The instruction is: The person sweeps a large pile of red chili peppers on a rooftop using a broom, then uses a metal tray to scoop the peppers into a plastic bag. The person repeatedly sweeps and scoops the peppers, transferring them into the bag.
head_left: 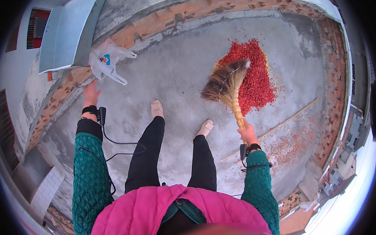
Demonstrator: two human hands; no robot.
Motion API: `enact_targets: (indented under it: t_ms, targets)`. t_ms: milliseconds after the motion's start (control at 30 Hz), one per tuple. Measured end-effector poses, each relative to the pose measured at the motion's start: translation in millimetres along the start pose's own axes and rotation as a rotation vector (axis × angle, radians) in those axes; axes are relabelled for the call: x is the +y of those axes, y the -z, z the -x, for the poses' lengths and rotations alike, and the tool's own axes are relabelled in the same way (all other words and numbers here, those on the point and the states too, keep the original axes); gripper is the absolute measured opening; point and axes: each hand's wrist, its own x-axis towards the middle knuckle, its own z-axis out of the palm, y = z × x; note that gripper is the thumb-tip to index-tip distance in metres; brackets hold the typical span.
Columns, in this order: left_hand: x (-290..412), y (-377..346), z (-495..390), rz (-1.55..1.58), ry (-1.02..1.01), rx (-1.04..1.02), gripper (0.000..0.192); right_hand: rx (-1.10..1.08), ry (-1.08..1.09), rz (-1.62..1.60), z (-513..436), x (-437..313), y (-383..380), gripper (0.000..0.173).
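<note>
My right hand [248,132] grips the bound handle of a straw broom [230,85]. The broom's dark-tipped bristles fan up and to the left, covering part of a heap of crushed red chili peppers [257,74] on the concrete floor. Pale yellow bits, perhaps seeds, edge that heap. On the left, my left hand [91,94] reaches out with its thumb apart from the fingers. Its fingertips are close below a white plastic bag [107,62] at the low brick edge; whether they touch it cannot be made out.
A thin stick [289,117] lies slantwise on the concrete floor [171,71], with scattered red flakes [290,146] beyond it. Low brick edging [331,81] borders the floor. A pale blue metal panel [68,31] juts out at upper left. Cables [120,143] hang from my wrists.
</note>
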Motion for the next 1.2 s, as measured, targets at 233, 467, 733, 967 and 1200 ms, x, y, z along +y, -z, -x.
enact_targets:
  t_ms: [233, 467, 733, 967, 1200]
  targets:
    - [15.1, -9.2, -7.6, -0.148, -0.248, -0.285, 0.063, 0.029, 0.044, -0.247, -41.9, -80.8, 13.5, 0.057]
    - [25.8, -52.5, -25.1, 0.072, 0.131, -0.067, 0.072, 0.189, 0.075, 0.046, -127.5, -119.6, -10.5, 0.033]
    - [-14.6, -82.4, -80.9, 0.255, 0.272, -0.053, 0.034, 0.308, 0.086, 0.076, -38.5, -7.6, -47.5, 0.037]
    - [-15.7, -69.2, -89.8, 0.266, 0.109, 0.009, 0.019, 0.168, 0.25, -0.115, -35.9, -13.3, -121.6, 0.041]
    - [0.5, -74.1, -50.1, 0.163, -0.341, -0.258, 0.017, -0.025, 0.308, 0.011, -109.7, -94.2, -161.2, 0.047]
